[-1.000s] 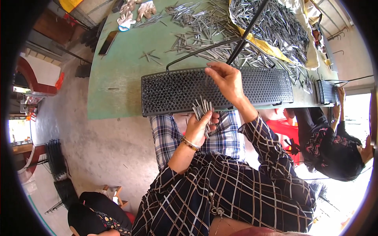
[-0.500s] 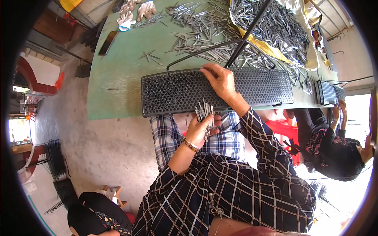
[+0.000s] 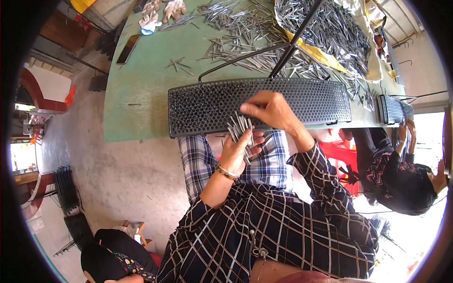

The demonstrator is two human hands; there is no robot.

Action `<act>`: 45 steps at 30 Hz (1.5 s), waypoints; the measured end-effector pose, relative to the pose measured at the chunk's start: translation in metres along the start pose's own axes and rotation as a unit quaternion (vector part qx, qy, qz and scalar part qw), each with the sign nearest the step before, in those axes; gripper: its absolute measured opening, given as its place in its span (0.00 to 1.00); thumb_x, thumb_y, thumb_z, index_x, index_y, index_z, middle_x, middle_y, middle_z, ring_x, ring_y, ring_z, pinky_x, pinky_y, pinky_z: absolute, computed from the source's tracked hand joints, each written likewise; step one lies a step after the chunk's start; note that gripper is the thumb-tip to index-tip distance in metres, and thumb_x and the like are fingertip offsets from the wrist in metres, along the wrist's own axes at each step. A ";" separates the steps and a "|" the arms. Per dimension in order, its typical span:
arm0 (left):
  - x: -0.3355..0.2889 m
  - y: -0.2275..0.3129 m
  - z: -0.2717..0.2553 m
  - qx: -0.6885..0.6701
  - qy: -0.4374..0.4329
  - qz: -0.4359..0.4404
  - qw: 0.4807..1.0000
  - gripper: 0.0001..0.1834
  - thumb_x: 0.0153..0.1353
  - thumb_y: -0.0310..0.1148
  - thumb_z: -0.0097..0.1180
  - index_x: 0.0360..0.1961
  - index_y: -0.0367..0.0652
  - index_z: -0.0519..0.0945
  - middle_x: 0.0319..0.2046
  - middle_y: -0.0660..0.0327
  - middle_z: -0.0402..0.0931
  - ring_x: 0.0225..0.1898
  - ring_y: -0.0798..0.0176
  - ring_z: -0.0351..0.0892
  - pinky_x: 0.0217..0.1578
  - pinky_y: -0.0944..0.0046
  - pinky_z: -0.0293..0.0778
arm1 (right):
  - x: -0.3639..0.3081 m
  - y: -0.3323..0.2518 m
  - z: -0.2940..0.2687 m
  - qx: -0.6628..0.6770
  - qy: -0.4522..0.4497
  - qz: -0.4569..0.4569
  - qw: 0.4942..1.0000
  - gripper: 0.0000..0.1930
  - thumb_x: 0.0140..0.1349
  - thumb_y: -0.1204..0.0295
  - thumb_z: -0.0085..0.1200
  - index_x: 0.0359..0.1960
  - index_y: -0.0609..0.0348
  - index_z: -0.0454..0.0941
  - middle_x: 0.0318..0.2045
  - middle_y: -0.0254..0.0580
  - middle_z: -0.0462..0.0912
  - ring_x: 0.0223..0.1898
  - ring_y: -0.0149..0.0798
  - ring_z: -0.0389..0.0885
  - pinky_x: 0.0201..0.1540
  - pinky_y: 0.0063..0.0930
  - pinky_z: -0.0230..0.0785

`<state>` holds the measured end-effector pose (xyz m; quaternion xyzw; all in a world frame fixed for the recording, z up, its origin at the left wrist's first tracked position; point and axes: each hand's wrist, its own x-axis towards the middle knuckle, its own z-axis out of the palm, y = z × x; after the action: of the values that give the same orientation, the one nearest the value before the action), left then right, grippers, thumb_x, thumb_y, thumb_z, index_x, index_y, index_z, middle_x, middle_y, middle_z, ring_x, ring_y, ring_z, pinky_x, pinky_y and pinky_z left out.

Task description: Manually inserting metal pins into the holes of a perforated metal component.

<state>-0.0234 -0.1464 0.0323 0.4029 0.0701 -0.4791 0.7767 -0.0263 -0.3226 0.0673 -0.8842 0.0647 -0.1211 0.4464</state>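
My left hand (image 3: 234, 153) is closed around a bunch of thin grey metal strips (image 3: 241, 126), their ends fanning out above the thumb. Just right of the bunch, my right hand (image 3: 276, 113) hangs over the rack, thumb pointing left toward the strips. Blur hides whether its fingertips hold anything. Beneath and beyond both hands lies a long black rack (image 3: 212, 106) with rows of round holes, set along the near table edge. Its left part looks darker and fuller, apparently with pieces in the holes; I cannot make out single ones.
Loose metal strips (image 3: 245, 37) cover the far part of the green table (image 3: 127, 89). A sack (image 3: 375, 61) of more strips lies far right, behind a black metal frame (image 3: 283, 61). Gloves (image 3: 150, 21) and a phone (image 3: 128, 49) are far left. A co-worker (image 3: 401, 179) sits at right beside another rack (image 3: 394, 111).
My right hand has drawn back from the rack's surface toward me, coming nearer the bunch. My left hand has shifted slightly left, still holding the strips.
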 end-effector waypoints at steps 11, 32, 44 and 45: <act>0.001 -0.004 -0.002 -0.006 0.004 -0.002 1.000 0.14 0.65 0.38 0.51 0.46 0.40 0.72 0.41 0.54 0.78 0.42 0.60 0.80 0.33 0.65 0.80 | 0.005 0.001 -0.009 0.101 0.006 0.109 0.989 0.10 0.57 0.70 0.60 0.35 0.65 0.82 0.21 0.34 0.79 0.23 0.22 0.72 0.26 0.18 0.65; -0.002 0.009 0.004 -0.007 0.017 0.029 0.999 0.16 0.65 0.37 0.50 0.50 0.40 0.71 0.41 0.53 0.78 0.42 0.60 0.79 0.32 0.64 0.81 | 0.008 -0.005 -0.010 0.182 -0.084 0.140 0.970 0.12 0.57 0.66 0.61 0.32 0.65 0.83 0.18 0.33 0.79 0.20 0.22 0.73 0.22 0.16 0.66; -0.001 -0.005 0.004 0.031 0.058 0.022 0.998 0.11 0.65 0.35 0.50 0.42 0.39 0.73 0.37 0.54 0.79 0.36 0.61 0.81 0.29 0.65 0.81 | 0.005 -0.004 -0.017 0.117 0.082 0.096 0.985 0.12 0.58 0.67 0.60 0.34 0.66 0.81 0.21 0.36 0.80 0.21 0.23 0.75 0.25 0.18 0.69; -0.001 -0.006 0.005 0.032 0.057 0.022 0.998 0.11 0.65 0.35 0.50 0.42 0.39 0.73 0.37 0.54 0.79 0.36 0.61 0.81 0.29 0.65 0.81 | 0.008 -0.003 -0.017 0.118 0.083 0.096 0.985 0.12 0.58 0.67 0.60 0.34 0.66 0.81 0.21 0.36 0.80 0.21 0.23 0.75 0.25 0.18 0.69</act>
<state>-0.0304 -0.1499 0.0325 0.4555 0.0904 -0.4402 0.7685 -0.0228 -0.3359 0.0802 -0.8020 0.1719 -0.1576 0.5499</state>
